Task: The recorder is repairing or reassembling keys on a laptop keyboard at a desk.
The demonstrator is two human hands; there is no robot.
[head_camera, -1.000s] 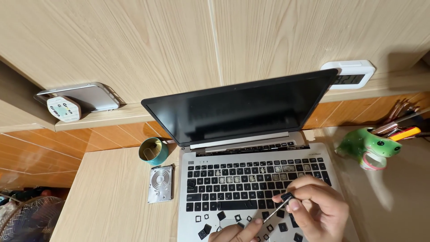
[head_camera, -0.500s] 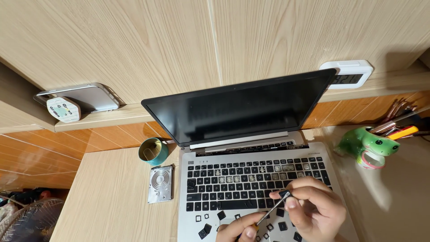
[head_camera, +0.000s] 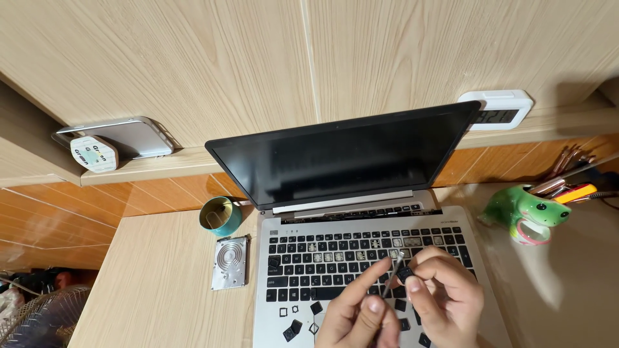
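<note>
A silver laptop point(head_camera: 471, 258) with a dark screen stands open on the wooden desk. Several keycaps are off its black keyboard point(head_camera: 322, 258), leaving bare switches in one row. Loose black keycaps point(head_camera: 293, 328) lie on the palm rest. My right hand point(head_camera: 445, 299) pinches a small black keycap point(head_camera: 404, 273) over the keyboard's lower part. My left hand point(head_camera: 358, 316) holds a thin metal tool point(head_camera: 391, 277) whose tip points up beside that keycap. Both hands are close together, fingertips almost touching.
A bare metal hard drive point(head_camera: 231, 261) lies left of the laptop, a teal tape roll point(head_camera: 220, 216) behind it. A green frog pen holder point(head_camera: 525, 212) stands at right. On the ledge rest a phone point(head_camera: 126, 138) and a white digital clock point(head_camera: 496, 109).
Both hands have risen from the palm rest toward the keyboard's middle. The tool now points upward, and the keycap is lifted in my right fingers.
</note>
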